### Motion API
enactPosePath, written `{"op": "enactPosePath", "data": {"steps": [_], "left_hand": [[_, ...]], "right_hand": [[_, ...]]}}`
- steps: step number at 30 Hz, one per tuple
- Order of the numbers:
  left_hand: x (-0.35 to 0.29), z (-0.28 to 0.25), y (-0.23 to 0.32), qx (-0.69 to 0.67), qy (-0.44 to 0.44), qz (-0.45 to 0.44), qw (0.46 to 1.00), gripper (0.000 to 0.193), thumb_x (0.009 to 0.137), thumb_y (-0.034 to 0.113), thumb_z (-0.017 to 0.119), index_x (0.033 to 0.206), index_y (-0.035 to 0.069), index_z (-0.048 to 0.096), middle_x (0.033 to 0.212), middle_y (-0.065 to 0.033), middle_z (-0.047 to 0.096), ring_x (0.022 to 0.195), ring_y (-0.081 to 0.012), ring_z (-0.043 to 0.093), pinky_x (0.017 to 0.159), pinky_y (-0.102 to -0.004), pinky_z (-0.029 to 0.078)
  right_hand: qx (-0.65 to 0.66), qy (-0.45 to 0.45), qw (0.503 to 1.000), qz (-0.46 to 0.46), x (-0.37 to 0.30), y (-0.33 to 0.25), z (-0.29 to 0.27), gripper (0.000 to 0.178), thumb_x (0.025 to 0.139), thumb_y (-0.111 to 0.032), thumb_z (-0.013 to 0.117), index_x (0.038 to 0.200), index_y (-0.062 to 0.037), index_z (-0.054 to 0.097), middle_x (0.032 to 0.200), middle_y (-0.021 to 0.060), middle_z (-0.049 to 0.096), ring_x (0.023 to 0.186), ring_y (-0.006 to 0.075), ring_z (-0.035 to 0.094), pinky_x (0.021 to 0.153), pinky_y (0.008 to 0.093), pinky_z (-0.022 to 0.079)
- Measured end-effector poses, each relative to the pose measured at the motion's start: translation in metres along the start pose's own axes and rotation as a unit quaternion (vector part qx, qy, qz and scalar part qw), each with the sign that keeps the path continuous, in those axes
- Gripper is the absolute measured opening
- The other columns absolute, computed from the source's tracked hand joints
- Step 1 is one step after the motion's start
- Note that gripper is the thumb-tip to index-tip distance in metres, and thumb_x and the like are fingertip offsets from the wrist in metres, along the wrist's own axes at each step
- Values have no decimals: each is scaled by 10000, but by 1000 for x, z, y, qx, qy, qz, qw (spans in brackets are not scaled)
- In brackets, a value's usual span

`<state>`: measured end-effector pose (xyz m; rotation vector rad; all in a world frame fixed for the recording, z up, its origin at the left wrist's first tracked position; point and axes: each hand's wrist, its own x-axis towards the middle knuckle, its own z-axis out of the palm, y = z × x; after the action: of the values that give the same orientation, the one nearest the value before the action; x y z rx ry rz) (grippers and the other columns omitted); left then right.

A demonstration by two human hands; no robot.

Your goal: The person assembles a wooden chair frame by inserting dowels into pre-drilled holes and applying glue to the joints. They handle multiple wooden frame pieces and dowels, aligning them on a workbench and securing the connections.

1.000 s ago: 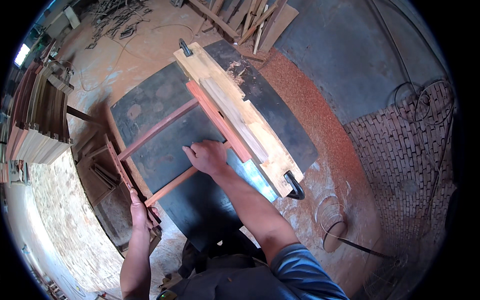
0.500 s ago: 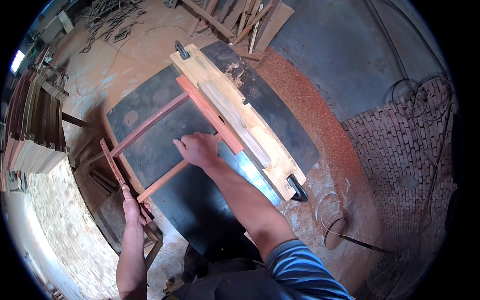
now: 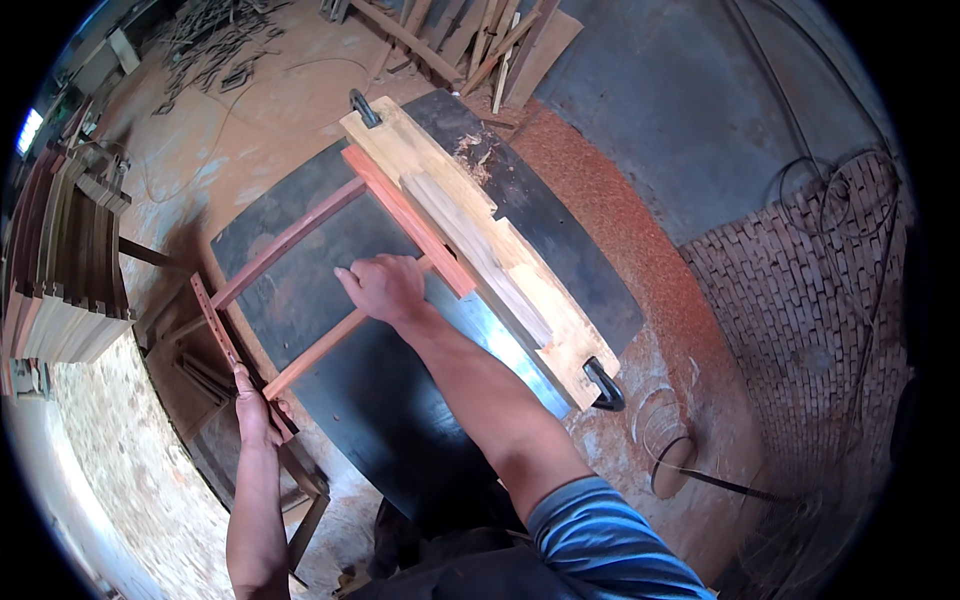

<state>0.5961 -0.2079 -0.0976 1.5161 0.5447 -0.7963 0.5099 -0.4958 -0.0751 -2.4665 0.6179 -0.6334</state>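
A reddish wooden frame lies across the dark work table, made of two long pieces joined by two crosspieces. My right hand is closed around the nearer crosspiece, close to the frame's right piece, its thumb sticking out to the left. At the table's left edge, my left hand grips the near end of the slotted left piece. The farther crosspiece is untouched. To the right of the frame runs a pale wooden board with a greyish strip along it.
Black clamps hold the board's two ends to the table. Wood shavings lie beyond it. Stacked curved wood parts stand at the left, and planks lean at the back. A cable crosses the floor at the right.
The wooden frame has shifted slightly to the left, away from the pale board, and both hands have moved along with it. Their grips look the same.
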Motion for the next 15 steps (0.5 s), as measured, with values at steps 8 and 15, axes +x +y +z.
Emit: {"op": "enactPosePath", "data": {"steps": [8,15], "left_hand": [[20,2,18,0,-8,2,1000,682,849,767,478,945,92,493,603,-36,483,405,-166,497,358,-320,430],[43,-5,30,6,-11,14,1000,711,845,777,468,992,81,484,636,-53,499,415,-169,498,363,-323,435]], "right_hand": [[-18,-22,1000,13,22,-1,12,400,863,-390,638,594,-94,642,624,121,648,630,322,648,598,469,489],[-23,-8,1000,2,40,-4,28,397,867,-397,627,609,-97,658,641,119,656,649,319,651,618,458,505]]}}
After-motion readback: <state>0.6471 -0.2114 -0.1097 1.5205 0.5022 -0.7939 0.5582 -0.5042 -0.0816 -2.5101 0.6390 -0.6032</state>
